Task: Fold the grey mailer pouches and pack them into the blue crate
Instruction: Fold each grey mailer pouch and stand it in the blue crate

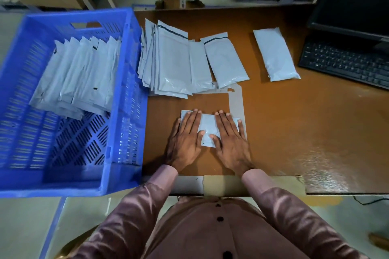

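A grey mailer pouch (207, 127) lies flat on the brown table in front of me. My left hand (185, 139) presses on its left part with straight fingers, and my right hand (230, 139) presses on its right part the same way. The blue crate (124, 111) stands at the left and holds several folded pouches (75, 75) leaning in a row. A pile of unfolded pouches (170, 63) lies beyond my hands, beside the crate. One more pouch (225, 61) lies just right of the pile, and another pouch (275, 54) lies further right.
A black keyboard (345, 65) and a dark monitor (353, 0) fill the table's right back corner. A grey cardboard piece (236, 101) lies under the work spot. The table's near edge (273, 193) runs just past my sleeves. Cardboard boxes stand behind the table.
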Tool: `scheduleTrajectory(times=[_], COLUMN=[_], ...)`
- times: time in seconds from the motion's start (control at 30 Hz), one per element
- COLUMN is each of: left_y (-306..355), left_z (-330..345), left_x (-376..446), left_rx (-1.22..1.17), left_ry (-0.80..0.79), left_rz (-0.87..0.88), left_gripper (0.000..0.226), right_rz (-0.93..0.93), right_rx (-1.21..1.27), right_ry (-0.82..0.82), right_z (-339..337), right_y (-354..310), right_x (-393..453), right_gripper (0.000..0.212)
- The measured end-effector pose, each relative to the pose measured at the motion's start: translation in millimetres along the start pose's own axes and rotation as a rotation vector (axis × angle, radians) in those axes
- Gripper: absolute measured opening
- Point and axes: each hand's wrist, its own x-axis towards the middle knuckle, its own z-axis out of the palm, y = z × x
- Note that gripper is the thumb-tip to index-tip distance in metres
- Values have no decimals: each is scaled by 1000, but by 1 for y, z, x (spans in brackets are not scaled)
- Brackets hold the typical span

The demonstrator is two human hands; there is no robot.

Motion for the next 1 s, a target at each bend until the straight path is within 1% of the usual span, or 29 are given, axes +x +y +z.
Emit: scheduleTrajectory(times=[0.1, 0.17, 0.23, 0.3, 0.37, 0.43, 0.5, 0.57, 0.6, 0.67, 0.7, 0.73, 0.77, 0.87, 0.93, 1.0], left_y=[-3, -3, 4, 17, 25, 22, 15, 12, 11, 16, 18, 19, 19, 23, 22, 17], left_z=[-3, -6, -10, -19, -24, -24, -27, -40, -46, -63, -72, -77, -85, -116, -141, -164], left_x=[2, 0, -7, -19, -26, -24, -17, -10, -8, -4, -2, 2, 5, 12, 16, 17], left_rx=[-57, -152, -236, -351, -439, -463, -537, -703, -827, -1069, -1137, -1173, -1184, -1140, -1048, -937], left_ry=[-43, -18, 116, 227, 229, 192, 135, 111, 119, 135, 154, 166, 182, 251, 303, 334], left_rz=[29, -42, -228, -455, -608, -658, -705, -748, -765, -773, -763, -749, -736, -660, -596, -513], left_gripper=[63, 70, 78, 78, 76, 72, 63, 44, 36, 26, 24, 24, 23, 15, 11, 9], right_rz=[-15, -26, -18, 12, 26, 19, 19, 6, -3, -30, -48, -51, -54, -58, -87, -136], right_rx=[43, 76, 72, 56, 31, 9, 17, 42, 45, 22, 9, 8, 23, 92, 127, 151], right_ry=[17, 32, 46, 70, 87, 71, 68, 86, 90, 86, 90, 104, 127, 212, 288, 375], right_z=[0, 0, -1, -4, -8, -12, -15, -19, -22, -26, -29, -32, -37, -62, -83, -102], right_y=[1, 2, 2, -1, -6, -9, -10, -10, -10, -11, -12, -13, -15, -26, -36, -45], right_x=[-1, -3, -7, -15, -24, -32, -37, -39, -40, -44, -44, -44, -42, -34, -24, -12], right_gripper=[67, 67, 67, 64, 60, 57, 56, 60, 66, 75, 76, 72, 67, 61, 48, 42])
